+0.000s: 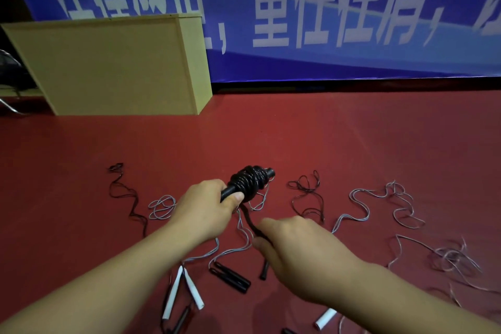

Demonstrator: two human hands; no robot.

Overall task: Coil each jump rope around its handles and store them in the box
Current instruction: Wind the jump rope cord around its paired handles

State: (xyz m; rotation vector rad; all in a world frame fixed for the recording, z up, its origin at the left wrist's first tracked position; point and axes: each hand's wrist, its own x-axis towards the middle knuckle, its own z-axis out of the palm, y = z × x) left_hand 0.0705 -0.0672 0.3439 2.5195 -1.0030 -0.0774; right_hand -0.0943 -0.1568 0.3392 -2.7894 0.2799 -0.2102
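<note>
Your left hand [206, 209] grips the black handles [230, 191], coil [249, 180] mid-wrap above the floor; your right hand [295, 249] pinches the rope tail [249, 221]; finish winding, then reach the box [108, 65].

Under me is a red floor [352, 144]. On it stand a tan wooden box [108, 62] and lie loose thin ropes [379, 206], two white handles [184, 290] and paired black handles [230, 276].

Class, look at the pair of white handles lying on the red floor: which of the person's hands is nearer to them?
Left. The left hand is above the white handles; the right hand is farther right.
</note>
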